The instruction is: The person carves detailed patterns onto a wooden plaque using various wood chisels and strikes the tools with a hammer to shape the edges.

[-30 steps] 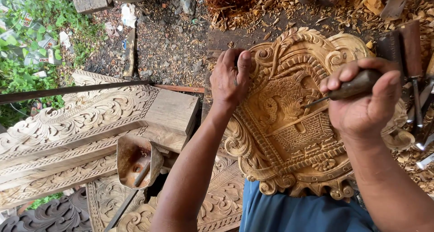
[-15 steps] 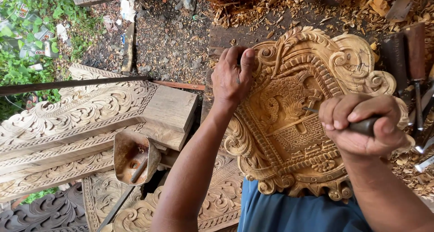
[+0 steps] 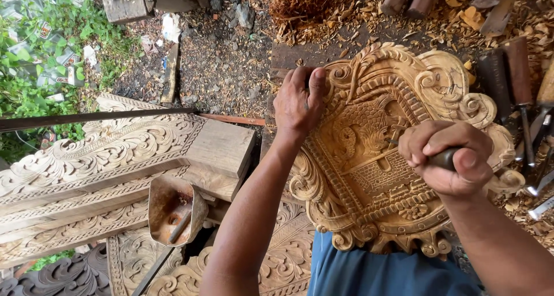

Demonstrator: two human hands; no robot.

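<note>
While left hand [image 3: 300, 102] grips carved panel [image 3: 398, 157] edge, right hand [image 3: 447, 157] fingers clench chisel [image 3: 443, 157]; tip on panel.

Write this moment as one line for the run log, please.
left hand: grips top edge of carved wooden panel | right hand: fist around carving tool, tip on panel centre

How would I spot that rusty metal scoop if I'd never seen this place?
Start at the big carved shield panel that both hands work on, then look left past the left forearm to the long carved beams. The scoop sits at their lower right end, open side up. It is the only rusty metal piece among pale carved wood.
</note>
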